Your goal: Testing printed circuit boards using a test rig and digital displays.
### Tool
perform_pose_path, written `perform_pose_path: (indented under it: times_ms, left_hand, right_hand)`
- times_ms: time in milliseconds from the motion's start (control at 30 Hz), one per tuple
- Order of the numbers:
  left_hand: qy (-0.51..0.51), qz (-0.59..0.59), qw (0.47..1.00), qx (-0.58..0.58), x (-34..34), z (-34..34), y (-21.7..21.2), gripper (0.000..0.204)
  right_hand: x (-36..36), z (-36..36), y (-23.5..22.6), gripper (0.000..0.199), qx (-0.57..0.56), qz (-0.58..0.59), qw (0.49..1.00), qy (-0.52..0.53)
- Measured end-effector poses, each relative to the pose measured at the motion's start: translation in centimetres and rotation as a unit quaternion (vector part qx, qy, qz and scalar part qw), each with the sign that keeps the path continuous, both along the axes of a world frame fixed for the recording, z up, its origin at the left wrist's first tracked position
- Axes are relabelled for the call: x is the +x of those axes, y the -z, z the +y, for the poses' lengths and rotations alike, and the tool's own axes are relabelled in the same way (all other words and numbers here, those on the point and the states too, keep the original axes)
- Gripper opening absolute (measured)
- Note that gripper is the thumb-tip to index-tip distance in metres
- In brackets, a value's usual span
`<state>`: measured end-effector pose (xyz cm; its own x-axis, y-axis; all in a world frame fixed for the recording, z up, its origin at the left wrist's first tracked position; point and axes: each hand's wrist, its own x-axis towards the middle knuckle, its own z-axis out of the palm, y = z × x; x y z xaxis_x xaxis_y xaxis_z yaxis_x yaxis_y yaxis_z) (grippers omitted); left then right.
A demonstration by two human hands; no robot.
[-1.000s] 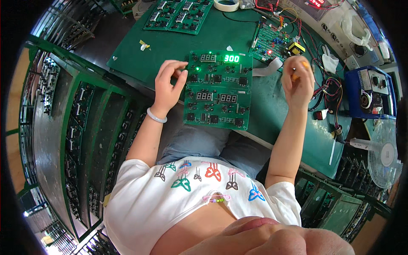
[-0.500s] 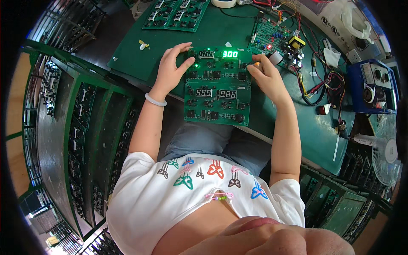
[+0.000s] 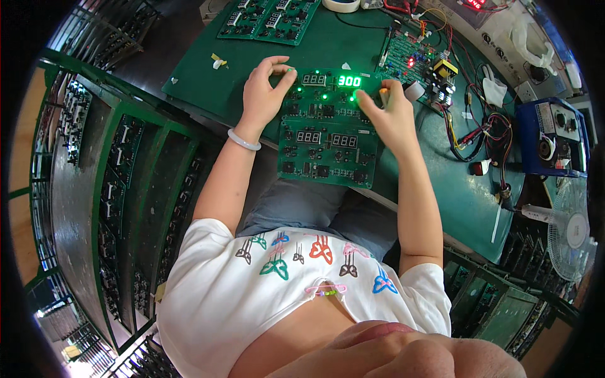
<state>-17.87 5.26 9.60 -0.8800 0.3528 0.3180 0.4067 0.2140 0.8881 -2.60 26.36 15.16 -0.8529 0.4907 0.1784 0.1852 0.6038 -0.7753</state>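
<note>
Reaching up from the lower edge, both forearms converge on a green circuit board [image 3: 328, 129] lying on the green bench mat [image 3: 208, 82], its near edge overhanging the lap. Far left: green racks [image 3: 120, 183] packed with more boards, detail there too small to read. Left forearm angles up-right, pale bangle [image 3: 243, 140] at the wrist; left hand [image 3: 265, 94] sits on the board's upper left corner, fingers curled loosely over the top edge, thumb out toward the lit display [image 3: 348, 80]. Grip looks light; can't tell if it's pinching the edge or just resting. Right forearm runs nearly straight up; right hand [image 3: 389, 116] is half closed over the board's upper right, a fingertip down on the board just below the green digits. Something small and orange-tipped [image 3: 383, 92] shows above the knuckles, mostly hidden by the hand, can't identify it. Further right: second board with red LEDs [image 3: 419, 63], tangled wires [image 3: 469, 126], blue meter box [image 3: 554, 135], white fan [image 3: 570, 233] bent by lens distortion.
</note>
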Motion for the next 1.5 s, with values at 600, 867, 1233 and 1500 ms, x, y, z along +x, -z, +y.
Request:
perform_pose_path:
  times_ms: [600, 867, 1233, 1500]
  left_hand:
    - [-0.013, 0.106, 0.986, -0.125, 3.0, 0.6, -1.7, 0.084]
    - [-0.012, 0.114, 0.985, -0.131, 2.5, 0.7, -1.6, 0.089]
    - [-0.024, 0.012, 0.953, 0.301, 2.3, -1.4, 0.2, 0.021]
    - [-0.007, 0.013, 0.96, 0.28, 3.4, -1.1, 0.1, 0.012]
  right_hand:
    - [-0.2, -2.3, 0.1, 0.075, 0.186, -0.05, 0.979, 0.063]
    - [0.8, -1.4, -1.1, 0.085, 0.139, -0.05, 0.988, 0.038]
    - [10.2, 16.1, -6.0, 0.035, 0.157, 0.049, 0.974, 0.157]
    - [14.9, 30.0, -9.0, 0.03, 0.374, -0.047, 0.87, 0.318]
